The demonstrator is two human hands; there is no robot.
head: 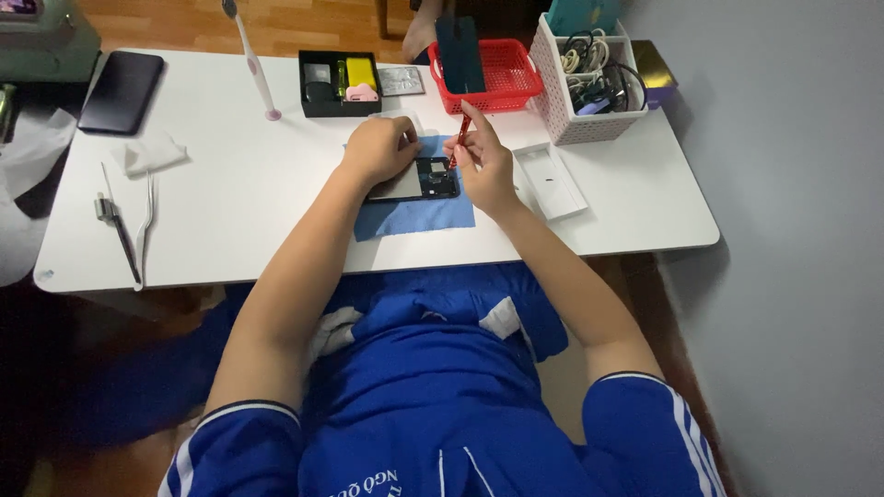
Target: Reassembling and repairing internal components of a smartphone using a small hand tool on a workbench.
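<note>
Head view: I see my right hand (pixel 486 170) with its grip closed around a thin red screwdriver (pixel 461 136), the tip angled down onto the opened black phone body (pixel 433 177). My left hand (pixel 378 147) lies curled on the phone's upper left part and pins it down; whether its grip closes on anything I cannot tell. The phone lies flat, back cover off, dark inner parts showing at its right end and a paler panel at its left. It sits on a square blue cloth (pixel 414 216) near the middle of the white surface (pixel 230 221).

Just right of my right hand lies a shallow white rectangular tray (pixel 552 184) with a tiny dark speck in it. Behind the phone, a red plastic mesh basket (pixel 516 78) holds a dark flat panel standing upright. Beside it a white perforated basket (pixel 589 120) is full of coiled cables. A black open box (pixel 318 106) carries a yellow block, a pink piece and dark parts.

Further left stand a white and pink stick on a small base (pixel 253 60), a crumpled white tissue (pixel 152 152), metal tweezers (pixel 145 221) and a dark tablet (pixel 122 90). The floor is wood, the wall on the right grey.
</note>
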